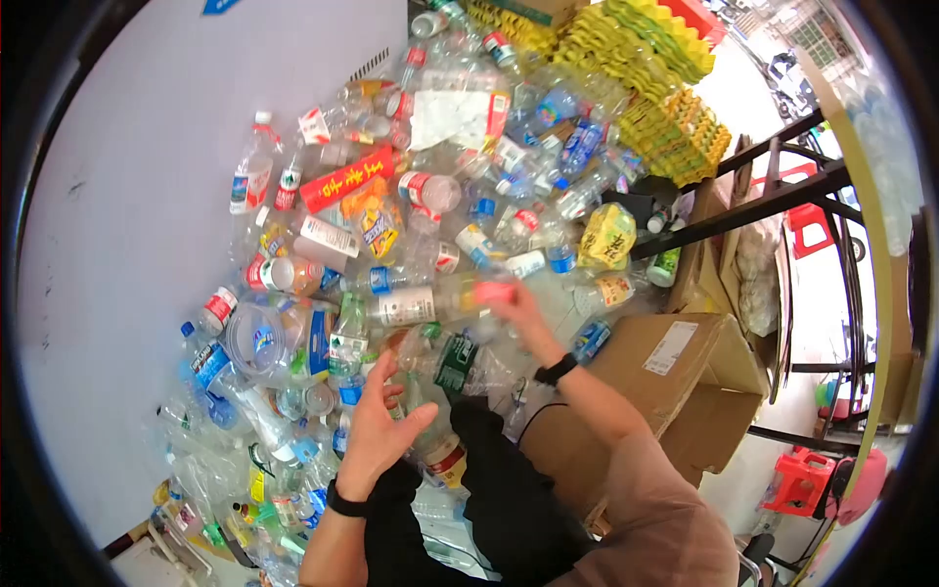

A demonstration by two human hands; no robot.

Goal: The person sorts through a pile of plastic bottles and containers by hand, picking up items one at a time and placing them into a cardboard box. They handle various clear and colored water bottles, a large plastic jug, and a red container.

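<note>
A: Nearest first. Your left hand (377, 430), black band at the wrist, sits low over your lap, fingers (383, 380) spread apart, palm against a clear bottle with a red-and-yellow label (442, 452). Not gripping it, just resting on it.

B: And the right?

A: Your right hand (516, 311) reaches further out, blurred, fingers together around a clear bottle with a red label (468, 295) lying on top of the bottle pile (391, 225). Watch on that wrist.

B: Around it?

A: Green-label bottle (456, 360) between your two hands, cardboard box (675, 377) just beside your right forearm. Beyond that, the pile runs up along the white wall (117, 225), with yellow trays (650, 73) stacked at the far end.

B: Risks?

A: My guess: the lap bottle rolls off, since your left hand isn't closed on it. Also the red-label bottle props its neighbours; lifting it may let loose ones slide toward you. Crushed plastic is slick, so a light hold could slip.
</note>
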